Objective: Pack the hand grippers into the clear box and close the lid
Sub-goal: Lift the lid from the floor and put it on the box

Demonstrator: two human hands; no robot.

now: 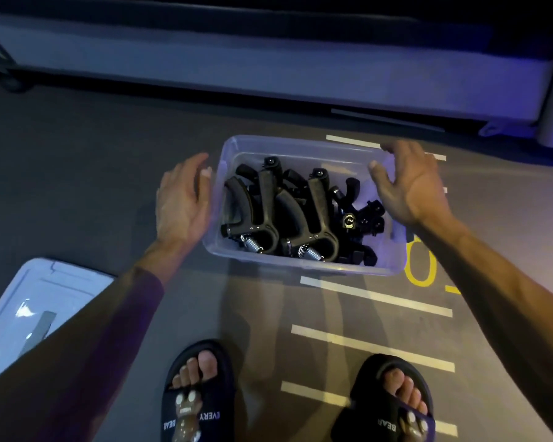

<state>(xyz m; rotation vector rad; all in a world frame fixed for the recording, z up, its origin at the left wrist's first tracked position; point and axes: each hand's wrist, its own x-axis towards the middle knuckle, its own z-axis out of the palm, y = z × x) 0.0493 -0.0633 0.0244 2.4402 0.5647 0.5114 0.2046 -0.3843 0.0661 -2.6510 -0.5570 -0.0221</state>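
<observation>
A clear plastic box [304, 145] stands on the dark floor, uncovered. Several black hand grippers [268, 205] with metal springs lie piled inside it. My left hand [181, 199] hovers just left of the box's left wall, fingers relaxed, holding nothing. My right hand [406, 183] is spread over the box's right far corner, fingers straight, thumb over the rim; whether it touches the box I cannot tell. The box's lid [23, 301] lies flat on the floor at the lower left, partly covered by my left sleeve.
My two feet in black slides [198, 393] stand just in front of the box. White stripes and a yellow marking [422, 269] are painted on the floor at the right. A long pale base of some equipment [268, 68] runs along the back.
</observation>
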